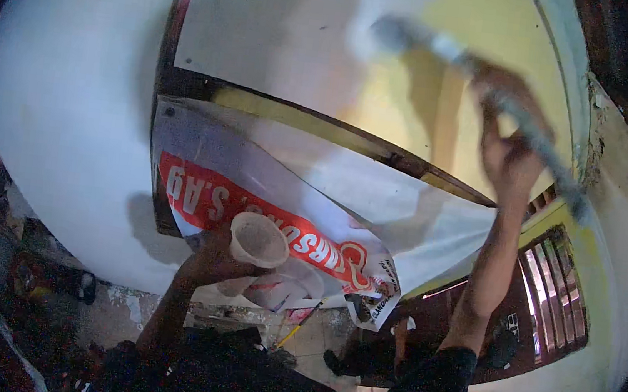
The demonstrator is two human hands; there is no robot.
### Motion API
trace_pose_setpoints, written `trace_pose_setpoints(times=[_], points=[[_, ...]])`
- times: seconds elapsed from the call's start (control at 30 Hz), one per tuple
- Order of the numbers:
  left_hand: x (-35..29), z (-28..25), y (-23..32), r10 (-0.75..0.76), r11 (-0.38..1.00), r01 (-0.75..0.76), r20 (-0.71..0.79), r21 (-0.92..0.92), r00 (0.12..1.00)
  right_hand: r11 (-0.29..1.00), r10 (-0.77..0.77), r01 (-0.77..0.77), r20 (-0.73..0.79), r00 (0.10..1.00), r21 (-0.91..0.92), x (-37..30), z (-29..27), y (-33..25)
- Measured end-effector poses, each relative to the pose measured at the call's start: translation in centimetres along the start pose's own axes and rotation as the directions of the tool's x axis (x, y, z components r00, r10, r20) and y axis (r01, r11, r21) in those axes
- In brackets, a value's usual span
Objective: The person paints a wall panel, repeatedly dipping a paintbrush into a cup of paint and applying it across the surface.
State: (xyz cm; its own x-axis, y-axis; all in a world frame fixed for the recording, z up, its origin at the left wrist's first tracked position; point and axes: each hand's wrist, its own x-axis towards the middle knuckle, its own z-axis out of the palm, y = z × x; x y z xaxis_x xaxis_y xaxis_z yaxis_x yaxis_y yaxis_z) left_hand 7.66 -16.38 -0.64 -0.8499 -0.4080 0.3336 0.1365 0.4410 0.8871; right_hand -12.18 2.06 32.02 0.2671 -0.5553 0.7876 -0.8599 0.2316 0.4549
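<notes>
My right hand [510,137] is raised at the upper right, its fingers wrapped round a long-handled paintbrush [447,47] that is blurred by motion. The bristles lie over a board [270,36] where whitish paint meets yellow; whether they touch it I cannot tell. Lower and to the left, my left hand [213,262] grips a pale cup [258,240], its mouth toward me. What the cup holds is not clear. Behind the cup hangs a sagging printed banner [309,234] in white and red.
A dark wooden strip [284,115] separates the board from the banner. A slatted window [555,293] is at the right. Below, another person with dark clothing [381,358] is partly visible beside a yellow stick [295,329]. A white wall [68,114] fills the left.
</notes>
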Motion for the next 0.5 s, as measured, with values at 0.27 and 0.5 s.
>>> trace_pose_setpoints(times=[0.27,0.5], points=[[0.1,-0.7,-0.7,-0.085,0.996,0.088,-0.095,0.027,0.992,0.976,0.218,-0.215,0.258,0.941,-0.04,-1.9,5.3,-5.6],[0.6,-0.6,-5.1,0.082,0.995,-0.074,-0.147,0.062,0.986,0.898,-0.344,0.249,0.223,0.912,0.364,-4.7,5.1,-10.8]])
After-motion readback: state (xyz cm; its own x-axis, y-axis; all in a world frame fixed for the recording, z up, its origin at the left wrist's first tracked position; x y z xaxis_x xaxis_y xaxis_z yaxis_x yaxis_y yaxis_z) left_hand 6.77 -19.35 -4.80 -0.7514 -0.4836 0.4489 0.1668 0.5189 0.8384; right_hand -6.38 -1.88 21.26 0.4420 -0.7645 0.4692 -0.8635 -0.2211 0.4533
